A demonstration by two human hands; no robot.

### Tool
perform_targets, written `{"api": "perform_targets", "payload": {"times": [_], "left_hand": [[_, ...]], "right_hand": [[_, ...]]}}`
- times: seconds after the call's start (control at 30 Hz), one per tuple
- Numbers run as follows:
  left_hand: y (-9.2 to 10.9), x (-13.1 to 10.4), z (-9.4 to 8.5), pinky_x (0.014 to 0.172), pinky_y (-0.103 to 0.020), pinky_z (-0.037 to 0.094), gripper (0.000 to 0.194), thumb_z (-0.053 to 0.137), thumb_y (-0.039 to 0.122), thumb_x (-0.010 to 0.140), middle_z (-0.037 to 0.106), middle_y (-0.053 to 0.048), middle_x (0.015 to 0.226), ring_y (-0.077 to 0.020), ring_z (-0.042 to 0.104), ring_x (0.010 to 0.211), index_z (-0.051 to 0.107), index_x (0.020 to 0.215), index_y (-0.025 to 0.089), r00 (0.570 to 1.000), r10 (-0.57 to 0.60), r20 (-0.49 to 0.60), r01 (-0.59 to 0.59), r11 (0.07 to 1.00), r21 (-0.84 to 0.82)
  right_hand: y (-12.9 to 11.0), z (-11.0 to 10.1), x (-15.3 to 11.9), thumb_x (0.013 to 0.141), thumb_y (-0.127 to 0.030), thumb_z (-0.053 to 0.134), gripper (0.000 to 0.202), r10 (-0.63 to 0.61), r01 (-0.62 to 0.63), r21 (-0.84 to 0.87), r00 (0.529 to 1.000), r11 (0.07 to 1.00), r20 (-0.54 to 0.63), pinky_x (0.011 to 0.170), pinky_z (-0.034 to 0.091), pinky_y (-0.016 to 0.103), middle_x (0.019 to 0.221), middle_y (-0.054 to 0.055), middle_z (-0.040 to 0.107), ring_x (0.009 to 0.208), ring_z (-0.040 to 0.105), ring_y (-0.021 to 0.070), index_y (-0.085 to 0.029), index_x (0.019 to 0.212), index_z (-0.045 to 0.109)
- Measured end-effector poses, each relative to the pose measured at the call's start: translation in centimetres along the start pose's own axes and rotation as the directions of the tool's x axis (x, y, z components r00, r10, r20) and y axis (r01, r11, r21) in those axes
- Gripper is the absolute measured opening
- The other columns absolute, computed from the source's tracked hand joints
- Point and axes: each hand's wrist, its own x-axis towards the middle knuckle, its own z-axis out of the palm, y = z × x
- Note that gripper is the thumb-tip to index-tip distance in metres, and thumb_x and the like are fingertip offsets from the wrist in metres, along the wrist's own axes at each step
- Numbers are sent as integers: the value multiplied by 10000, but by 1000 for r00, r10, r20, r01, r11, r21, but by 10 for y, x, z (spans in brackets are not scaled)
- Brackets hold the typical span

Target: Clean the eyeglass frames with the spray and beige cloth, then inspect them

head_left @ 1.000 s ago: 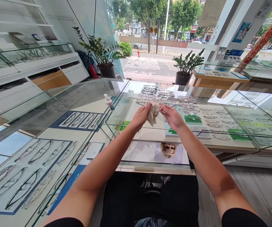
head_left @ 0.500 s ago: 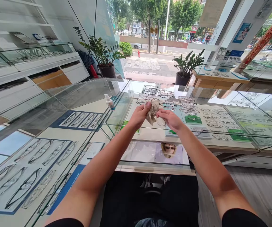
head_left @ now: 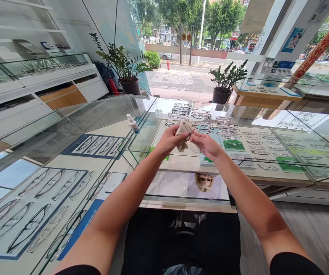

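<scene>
My left hand [head_left: 170, 140] is closed on a beige cloth [head_left: 183, 145], its thumb pressing across the front of it. Part of a pair of eyeglasses [head_left: 194, 147] shows below and between my hands: a thin rim with a clear lens. The cloth covers the rest of the glasses. My right hand [head_left: 207, 144] pinches the glasses close to the cloth's right edge, with fingers curled together. Both hands are held above the glass display counter [head_left: 178, 162]. A white spray bottle [head_left: 133, 125] stands on the glass to the left of my hands.
Rows of eyeglass frames [head_left: 227, 126] lie inside the counter ahead and to the right. More frames rest on a blue-edged tray [head_left: 52, 183] under glass at left. Potted plants [head_left: 221, 89] stand by the window. The counter's front edge [head_left: 187, 206] is close to my body.
My left thumb has moved right and lower over the cloth, and the cloth is folded differently. My right hand has turned slightly while keeping its pinch. The bottle stays put.
</scene>
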Motion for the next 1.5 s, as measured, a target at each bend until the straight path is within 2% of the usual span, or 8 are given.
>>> {"api": "perform_targets", "payload": {"times": [0.17, 0.5, 0.7, 0.87, 1.0, 1.13, 1.3, 1.5], "left_hand": [[-2, -1, 5, 614, -259, 526, 619, 1062, 576, 615, 755, -27, 796, -139, 659, 667, 761, 943, 147, 997, 15, -80, -11, 999, 50], [-19, 2, 9, 540, -258, 477, 692, 858, 847, 768, 694, -21, 649, -135, 623, 552, 680, 802, 179, 971, 69, -227, -64, 998, 28], [-21, 9, 2, 771, -335, 609, 739, 816, 879, 784, 801, -80, 840, -247, 781, 850, 782, 971, 165, 989, 20, -146, -27, 999, -40], [-27, 9, 0, 675, -292, 553, 802, 766, 940, 773, 783, -66, 799, -199, 716, 730, 790, 928, 153, 991, -41, -130, 45, 999, 27], [-25, 2, 8, 635, -282, 493, 783, 767, 915, 801, 734, -62, 752, -172, 649, 682, 767, 864, 134, 995, -91, 40, 87, 992, 93], [-22, -4, 17, 584, -271, 419, 786, 776, 918, 790, 686, -51, 732, -148, 577, 635, 728, 833, 135, 987, -122, 109, 107, 986, 131], [-24, -8, 22, 561, -269, 357, 761, 792, 907, 787, 587, -18, 666, -129, 509, 596, 662, 756, 158, 995, -78, 66, 68, 988, 142], [-26, -8, 25, 586, -254, 397, 738, 879, 852, 736, 614, -14, 696, -116, 535, 613, 694, 807, 141, 995, -97, 37, 95, 994, 54]], "right_hand": [[3, 2, 0, 715, -562, 962, 368, -1, 2, -6, 1000, 1000, 15, 1091, 442, 371, 972, 37, 676, 1088, 591, 229, -229, 741, 808], [3, 7, 0, 723, -600, 941, 400, -21, 22, -95, 1000, 995, 11, 1148, 413, 392, 1111, 59, 715, 1180, 606, 260, -230, 707, 789], [-3, -3, 3, 682, -613, 978, 394, -25, 26, 5, 995, 1000, -93, 1086, 498, 382, 923, 35, 731, 1119, 649, 258, -265, 734, 802], [-9, -11, 4, 699, -571, 989, 358, -115, 138, 106, 974, 985, -195, 1140, 518, 351, 1150, 51, 807, 1353, 643, 267, -278, 743, 788], [-9, -11, 3, 716, -558, 980, 357, -91, 116, 114, 974, 987, -209, 910, 582, 326, 1311, 54, 805, 1222, 696, 253, -263, 770, 786], [-4, -7, 3, 698, -572, 995, 392, -53, 76, 122, 982, 990, -181, 732, 562, 315, 1361, 61, 796, 1041, 721, 227, -249, 817, 809], [2, 2, 3, 661, -574, 1040, 381, -64, 93, 183, 985, 979, -160, 880, 606, 312, 1199, 35, 840, 1094, 729, 225, -282, 831, 862], [6, 8, 4, 657, -566, 1033, 376, -61, 96, 201, 983, 975, -174, 937, 616, 331, 1234, 34, 840, 1125, 738, 239, -282, 844, 873]]}}
